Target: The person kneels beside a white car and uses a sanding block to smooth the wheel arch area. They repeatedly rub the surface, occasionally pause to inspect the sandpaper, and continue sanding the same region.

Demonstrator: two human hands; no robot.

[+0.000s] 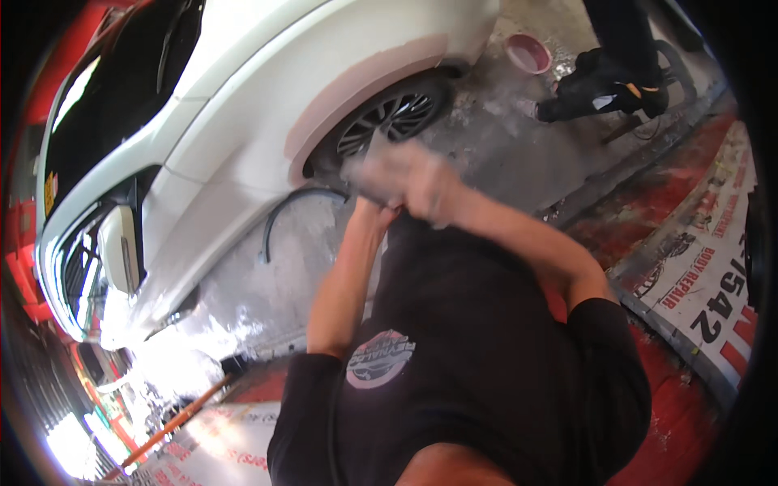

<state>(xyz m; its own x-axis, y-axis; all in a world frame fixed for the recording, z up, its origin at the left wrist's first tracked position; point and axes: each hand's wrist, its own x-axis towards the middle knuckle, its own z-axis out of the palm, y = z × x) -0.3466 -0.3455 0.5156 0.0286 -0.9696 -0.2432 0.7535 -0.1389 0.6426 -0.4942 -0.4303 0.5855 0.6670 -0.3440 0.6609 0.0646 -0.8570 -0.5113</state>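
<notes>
My left hand (pixel 373 181) and my right hand (pixel 429 185) are close together in front of my chest, both smeared by motion. A small greyish pointed piece (pixel 378 144) shows at the hands' far side; its kind is too blurred to tell, and so is which hand has it. The fingers of both hands cannot be made out. Just beyond them is the wheel (pixel 397 116) of a white car (pixel 243 113). Around its wheel arch, the car's panel has a dull pinkish patch (pixel 356 81).
A dark curved strip (pixel 271 215) lies on the grey floor beside the car. Farther right stand a pink bowl (pixel 528 53) with liquid and a dark bag-like bundle (pixel 592 89). Printed banners (pixel 689 267) line the right side. An orange pole (pixel 174 421) slants at lower left.
</notes>
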